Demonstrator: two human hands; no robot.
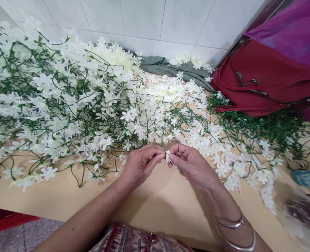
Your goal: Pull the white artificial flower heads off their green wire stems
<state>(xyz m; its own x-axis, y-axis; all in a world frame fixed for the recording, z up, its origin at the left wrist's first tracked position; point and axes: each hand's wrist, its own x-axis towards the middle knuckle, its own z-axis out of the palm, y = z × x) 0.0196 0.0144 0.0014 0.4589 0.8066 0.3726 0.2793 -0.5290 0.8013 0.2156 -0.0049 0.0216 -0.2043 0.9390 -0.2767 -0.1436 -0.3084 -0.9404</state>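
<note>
My left hand [146,161] and my right hand [189,162] meet above the near part of the table. A small white artificial flower [168,156] shows between them, pinched by the fingertips of my right hand. My left thumb and forefinger are pressed together close beside it; whatever they hold is hidden or too small to make out. Just beyond my hands lie loose white petals [168,89] and green plastic stems [188,117]. A large heap of white flowers on green stems [73,101] spreads over the left side.
A red bag [265,77] rests at the right on a pile of green stems [270,129], with a purple bag [299,31] behind it. Grey cloth [170,68] lies along the tiled wall [144,21]. Clear plastic [304,213] sits at the table's [157,203] lower right.
</note>
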